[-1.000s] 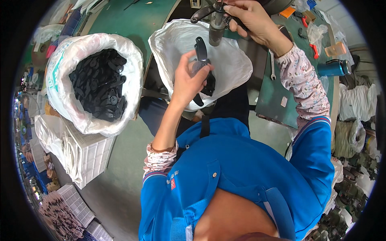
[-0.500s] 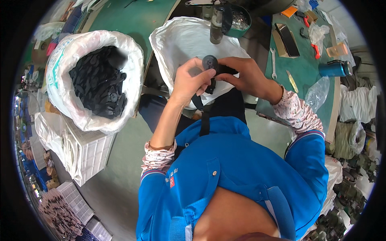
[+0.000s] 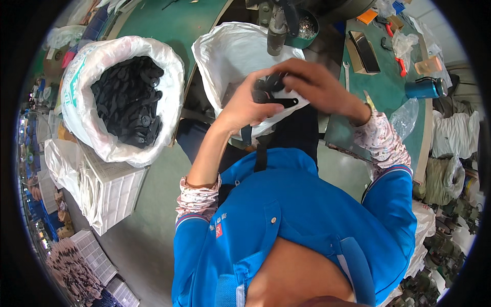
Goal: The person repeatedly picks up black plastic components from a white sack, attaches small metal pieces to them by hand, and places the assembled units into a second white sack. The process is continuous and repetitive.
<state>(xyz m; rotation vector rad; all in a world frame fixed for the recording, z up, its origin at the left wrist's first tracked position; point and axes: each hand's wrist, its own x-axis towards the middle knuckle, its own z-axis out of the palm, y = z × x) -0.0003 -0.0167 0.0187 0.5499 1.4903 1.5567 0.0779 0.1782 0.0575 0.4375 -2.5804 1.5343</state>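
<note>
Black plastic part (image 3: 272, 92), left hand (image 3: 246, 105), right hand (image 3: 313, 87) gripping, white bag (image 3: 232, 51)

Black part (image 3: 273, 92), white bag (image 3: 230, 51)

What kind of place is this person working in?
Probably a small factory assembly bench: a sack of black plastic parts, a green worktable with a wrench, and a press-like machine.

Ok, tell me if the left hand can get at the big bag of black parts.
Probably yes: the bag of black parts stands open-topped on the left hand's side with nothing between, though that hand holds a black part.
</note>
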